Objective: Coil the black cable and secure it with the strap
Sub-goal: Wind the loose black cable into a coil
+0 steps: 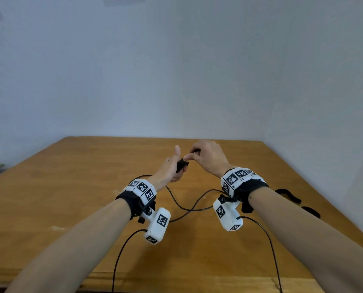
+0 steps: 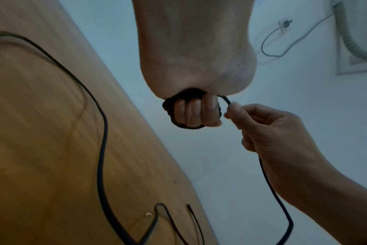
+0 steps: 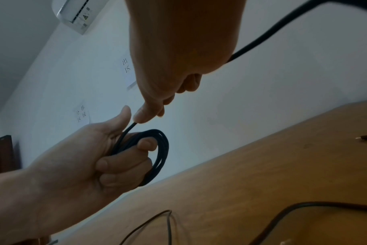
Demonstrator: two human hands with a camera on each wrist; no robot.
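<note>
We see a smooth, matt black cable, a satin wood-grain table, and a matt painted wall.

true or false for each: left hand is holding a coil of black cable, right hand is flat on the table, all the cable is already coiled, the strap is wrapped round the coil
1. The left hand grips a coil of black cable. True.
2. The right hand lies flat on the table. False: it is raised and pinches the cable near the coil.
3. All the cable is coiled. False: loose cable lies on the table.
4. The strap is wrapped round the coil. False: it lies on the table to the right.
</note>
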